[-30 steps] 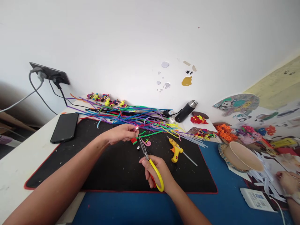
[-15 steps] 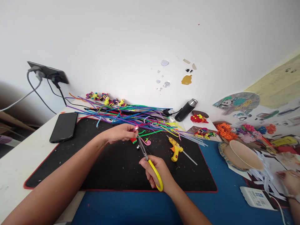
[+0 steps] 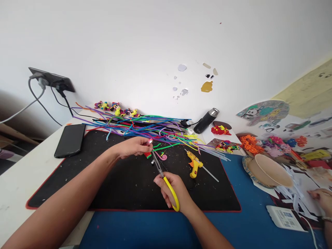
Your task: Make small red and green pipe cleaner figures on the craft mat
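My left hand [image 3: 137, 146] pinches a small pink-and-white piece [image 3: 150, 141] whose kind I cannot make out. In my right hand [image 3: 175, 190] is a pair of scissors [image 3: 170, 190] with yellow handles, its narrow blades pointing up at the left fingertips. The blade tips are close under those fingers; whether they touch anything is hidden. Just below, on the black mat [image 3: 116, 186], lie a red-and-green piece [image 3: 147, 155], a pink curled pipe cleaner [image 3: 164, 157] and small black-and-white bits [image 3: 153, 162].
A yellow glue gun [image 3: 194, 164] lies right of my hands. Many pipe cleaners [image 3: 135, 126] spread along the wall, beside small figures [image 3: 118, 109] and a black flask [image 3: 206, 121]. A phone [image 3: 70, 140] lies left. Another person's hand [image 3: 321, 199] is at right, near a bowl [image 3: 275, 171].
My hands and the scissors hold almost the same pose. The view has shifted very slightly, and the other person's hand at right has moved a little.
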`<act>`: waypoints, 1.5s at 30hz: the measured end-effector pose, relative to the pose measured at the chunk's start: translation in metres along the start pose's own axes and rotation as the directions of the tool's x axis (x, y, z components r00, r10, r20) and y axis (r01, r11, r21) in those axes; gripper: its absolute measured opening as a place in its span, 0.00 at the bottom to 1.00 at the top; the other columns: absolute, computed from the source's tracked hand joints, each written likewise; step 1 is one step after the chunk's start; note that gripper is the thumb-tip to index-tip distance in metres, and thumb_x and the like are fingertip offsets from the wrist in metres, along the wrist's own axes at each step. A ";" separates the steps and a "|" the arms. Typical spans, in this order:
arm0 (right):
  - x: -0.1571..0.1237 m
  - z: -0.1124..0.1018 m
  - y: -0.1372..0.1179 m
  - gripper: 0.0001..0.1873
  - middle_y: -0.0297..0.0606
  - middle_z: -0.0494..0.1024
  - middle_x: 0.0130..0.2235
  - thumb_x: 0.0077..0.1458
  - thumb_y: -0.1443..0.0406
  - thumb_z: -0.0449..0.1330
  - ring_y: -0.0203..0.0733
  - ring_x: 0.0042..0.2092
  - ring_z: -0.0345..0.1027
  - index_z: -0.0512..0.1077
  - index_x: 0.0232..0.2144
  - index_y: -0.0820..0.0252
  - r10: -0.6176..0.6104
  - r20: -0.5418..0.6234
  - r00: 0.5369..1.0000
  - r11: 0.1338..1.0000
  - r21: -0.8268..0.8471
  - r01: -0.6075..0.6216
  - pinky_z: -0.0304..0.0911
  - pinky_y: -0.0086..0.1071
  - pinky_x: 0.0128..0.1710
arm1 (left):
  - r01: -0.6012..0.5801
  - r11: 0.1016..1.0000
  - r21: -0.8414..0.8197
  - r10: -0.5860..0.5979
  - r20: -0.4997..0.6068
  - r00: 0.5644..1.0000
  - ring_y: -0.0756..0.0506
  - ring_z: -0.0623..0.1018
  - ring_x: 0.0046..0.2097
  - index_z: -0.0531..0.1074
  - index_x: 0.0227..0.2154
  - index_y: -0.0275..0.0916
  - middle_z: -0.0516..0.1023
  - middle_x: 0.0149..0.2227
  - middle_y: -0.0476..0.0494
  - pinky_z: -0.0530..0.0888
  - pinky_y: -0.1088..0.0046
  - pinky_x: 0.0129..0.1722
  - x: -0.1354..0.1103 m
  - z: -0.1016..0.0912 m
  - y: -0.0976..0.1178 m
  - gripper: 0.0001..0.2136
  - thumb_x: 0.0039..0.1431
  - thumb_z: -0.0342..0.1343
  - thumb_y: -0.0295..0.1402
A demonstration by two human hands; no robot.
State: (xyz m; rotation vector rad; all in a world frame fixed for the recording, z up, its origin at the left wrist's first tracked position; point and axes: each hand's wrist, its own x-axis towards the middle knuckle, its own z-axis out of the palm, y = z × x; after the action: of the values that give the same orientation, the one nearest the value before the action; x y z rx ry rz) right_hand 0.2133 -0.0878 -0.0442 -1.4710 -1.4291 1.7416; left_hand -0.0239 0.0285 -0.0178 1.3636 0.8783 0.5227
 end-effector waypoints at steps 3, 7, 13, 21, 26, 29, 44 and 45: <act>0.000 0.000 0.001 0.32 0.21 0.63 0.15 0.53 0.37 0.63 0.30 0.11 0.54 0.72 0.36 0.59 -0.005 -0.001 1.000 1.000 0.010 0.005 0.47 0.22 0.10 | -0.012 1.000 -0.005 0.012 0.003 1.000 0.53 0.54 0.24 0.68 0.32 0.38 0.64 0.26 0.54 0.50 0.74 0.23 0.001 -0.002 -0.004 0.20 0.54 0.66 0.50; 0.000 0.000 0.002 0.32 0.21 0.63 0.15 0.53 0.37 0.63 0.29 0.11 0.53 0.71 0.36 0.59 -0.006 -0.013 1.000 1.000 0.023 0.007 0.46 0.23 0.10 | -0.052 0.998 -0.027 0.051 -0.030 0.998 0.53 0.54 0.24 0.68 0.34 0.39 0.60 0.25 0.56 0.52 0.74 0.24 0.000 -0.003 -0.004 0.20 0.58 0.64 0.51; 0.007 -0.001 0.012 0.34 0.21 0.63 0.16 0.52 0.35 0.62 0.29 0.11 0.53 0.71 0.36 0.60 -0.036 -0.093 0.995 0.996 0.083 0.044 0.46 0.23 0.09 | -0.042 0.997 -0.058 0.036 -0.096 0.995 0.51 0.60 0.28 0.71 0.38 0.38 0.62 0.28 0.53 0.56 0.75 0.26 0.000 0.003 -0.001 0.23 0.60 0.60 0.56; 0.012 0.004 0.017 0.33 0.21 0.63 0.15 0.55 0.36 0.61 0.29 0.10 0.53 0.72 0.36 0.61 -0.087 -0.178 0.980 0.983 0.144 0.113 0.48 0.22 0.09 | 0.022 1.000 -0.015 -0.022 -0.010 1.000 0.51 0.58 0.27 0.66 0.31 0.39 0.61 0.27 0.54 0.55 0.75 0.25 0.009 0.022 -0.008 0.25 0.62 0.55 0.60; 0.017 0.003 0.019 0.33 0.21 0.63 0.16 0.55 0.36 0.62 0.29 0.11 0.54 0.72 0.37 0.61 -0.114 -0.199 0.973 0.976 0.162 0.147 0.48 0.22 0.09 | -0.040 0.987 0.157 0.041 0.000 0.999 0.50 0.56 0.27 0.66 0.31 0.39 0.57 0.26 0.55 0.55 0.73 0.26 0.012 0.030 -0.014 0.26 0.63 0.52 0.61; 0.019 0.004 0.023 0.32 0.21 0.64 0.16 0.56 0.37 0.62 0.29 0.11 0.54 0.72 0.37 0.61 -0.128 -0.214 0.968 0.970 0.175 0.167 0.48 0.22 0.10 | -0.054 0.985 0.164 0.053 0.010 0.999 0.50 0.55 0.26 0.64 0.28 0.40 0.55 0.25 0.55 0.53 0.72 0.25 0.014 0.032 -0.015 0.27 0.63 0.51 0.62; 0.018 0.006 0.022 0.30 0.20 0.63 0.16 0.55 0.38 0.63 0.28 0.11 0.53 0.71 0.35 0.59 -0.134 -0.205 0.970 0.963 0.204 0.176 0.49 0.21 0.09 | 0.105 0.990 0.090 -0.086 -0.196 0.977 0.49 0.55 0.24 0.60 0.21 0.42 0.56 0.21 0.54 0.52 0.70 0.24 0.021 0.037 -0.019 0.27 0.65 0.45 0.59; 0.018 0.007 0.022 0.30 0.20 0.63 0.16 0.55 0.38 0.63 0.28 0.11 0.53 0.71 0.35 0.59 -0.131 -0.205 0.970 0.964 0.203 0.173 0.49 0.21 0.09 | 0.109 0.989 0.097 -0.087 -0.208 0.974 0.49 0.55 0.24 0.60 0.21 0.42 0.56 0.21 0.53 0.52 0.70 0.24 0.022 0.037 -0.019 0.26 0.65 0.44 0.58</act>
State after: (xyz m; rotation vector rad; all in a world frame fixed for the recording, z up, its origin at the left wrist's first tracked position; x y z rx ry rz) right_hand 0.2075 -0.0839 -0.0723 -1.3322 -1.1777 1.5638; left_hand 0.0151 0.0198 -0.0427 1.3729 1.1494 0.5515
